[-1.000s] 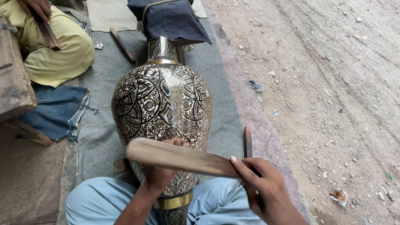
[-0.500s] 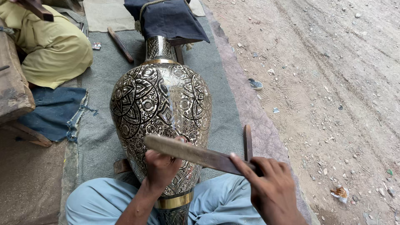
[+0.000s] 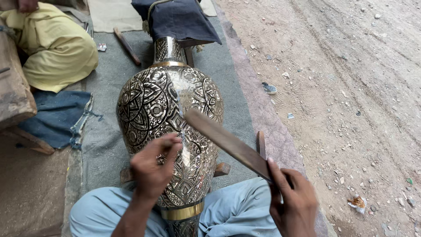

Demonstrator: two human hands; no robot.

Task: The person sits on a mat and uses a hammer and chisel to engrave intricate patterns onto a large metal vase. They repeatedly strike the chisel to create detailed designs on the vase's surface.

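Head view shows me a grey mat spread on the ground, with bare, stony dirt along its right edge; the engraved brass vase lies on that mat between my knees, its neck pointing away under a dark cloth; my left hand rests on the vase's belly, fingers pinched shut, though I cannot tell what they pinch; my right hand is closed round a flat wooden stick, its far end touching the vase; a person in yellow clothing sits at the upper left beside a blue rag.
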